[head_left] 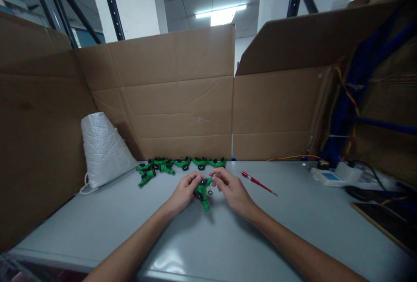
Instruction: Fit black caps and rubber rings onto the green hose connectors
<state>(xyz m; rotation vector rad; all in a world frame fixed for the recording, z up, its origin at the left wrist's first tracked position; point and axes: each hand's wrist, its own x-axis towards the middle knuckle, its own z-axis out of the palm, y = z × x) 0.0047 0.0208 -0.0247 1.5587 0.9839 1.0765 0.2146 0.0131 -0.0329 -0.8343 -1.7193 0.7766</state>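
Observation:
Between my hands, above the middle of the table, is a green plastic fitting with black parts (pixel 202 191), its stem slanting down toward me. My left hand (pixel 184 190) is closed around its left side, thumb and fingers gripping it. At its upper right end, the fingers of my right hand (pixel 230 185) are pinched close together; whether they hold the fitting's tip or a small piece is too small to tell. A small black ring (pixel 210 192) shows just beside the fitting, below my right fingertips. To the right lies a red screwdriver (pixel 259 183) with a thin shaft.
Several similar green fittings (pixel 167 167) lie along the back left of the table (pixel 107 225). A white padded bag (pixel 103 151) leans at the left. Cardboard walls (pixel 169 108) enclose the back and sides. A power strip (pixel 339 177), cables and a dark flat board (pixel 384 225) occupy the right.

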